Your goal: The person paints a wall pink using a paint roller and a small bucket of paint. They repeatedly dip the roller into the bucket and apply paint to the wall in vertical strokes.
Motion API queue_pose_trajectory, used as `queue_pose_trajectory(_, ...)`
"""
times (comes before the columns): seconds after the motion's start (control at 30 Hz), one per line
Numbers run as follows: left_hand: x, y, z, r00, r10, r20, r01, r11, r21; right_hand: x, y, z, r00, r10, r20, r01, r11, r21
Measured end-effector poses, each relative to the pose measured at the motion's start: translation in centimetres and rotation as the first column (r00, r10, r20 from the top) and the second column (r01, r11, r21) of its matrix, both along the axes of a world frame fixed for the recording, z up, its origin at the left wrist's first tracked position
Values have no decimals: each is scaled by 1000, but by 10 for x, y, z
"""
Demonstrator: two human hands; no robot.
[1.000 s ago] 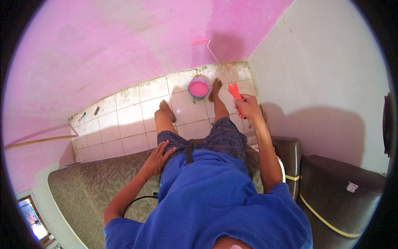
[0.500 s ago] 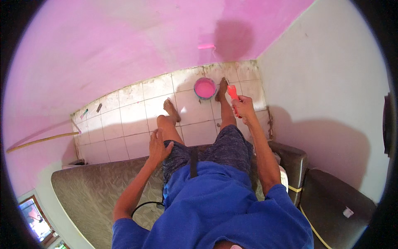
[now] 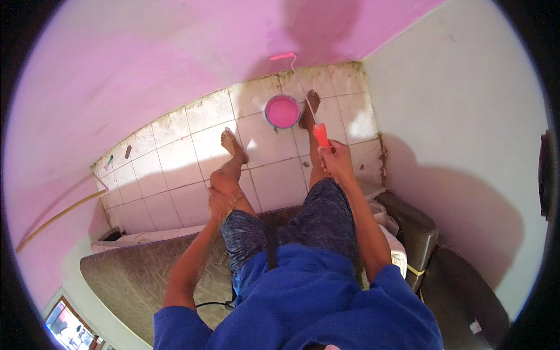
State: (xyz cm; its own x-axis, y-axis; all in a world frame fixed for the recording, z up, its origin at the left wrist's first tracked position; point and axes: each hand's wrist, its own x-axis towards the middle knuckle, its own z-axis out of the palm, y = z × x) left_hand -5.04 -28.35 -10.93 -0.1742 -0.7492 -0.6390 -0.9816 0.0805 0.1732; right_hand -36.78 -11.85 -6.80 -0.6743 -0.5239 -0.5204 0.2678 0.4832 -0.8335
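My right hand (image 3: pixel 336 160) is wrapped round the red handle of a paint roller (image 3: pixel 321 136). From the handle its thin metal rod runs forward to a bent frame, and the pink roller sleeve (image 3: pixel 282 56) is at the lower part of the pink wall (image 3: pixel 192 52); whether it presses on the surface I cannot tell. A round bucket of pink paint (image 3: pixel 283 111) stands on the floor, left of the rod and beside my right foot. My left hand (image 3: pixel 223 203) lies on my left leg just below the knee, holding nothing, fingers partly blurred.
Behind my legs is a brown patterned sofa (image 3: pixel 140 274), with a dark armrest (image 3: pixel 408 224) to the right. A white wall (image 3: pixel 455 99) rises on the right. A long pole (image 3: pixel 64 216) leans at the far left. Small objects (image 3: pixel 128 151) lie on the white floor tiles (image 3: pixel 192 157).
My right hand has lowered slightly toward me, and the roller's rod and frame now show more fully. My left hand has slid from the thigh toward the knee. The view has shifted slightly.
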Motion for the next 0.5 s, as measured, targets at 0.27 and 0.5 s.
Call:
queue_pose_trajectory(0.27, 51, 4, -84, 965, 252, 72, -254, 967, 21, -27, -31, -104, 1000, 22, 15, -23, 993, 119)
queue_pose_trajectory(0.5, -20, 0, -6, 965, 140, 224, -141, 990, -12, -41, -48, -138, 991, -4, 136, -18, 987, 160)
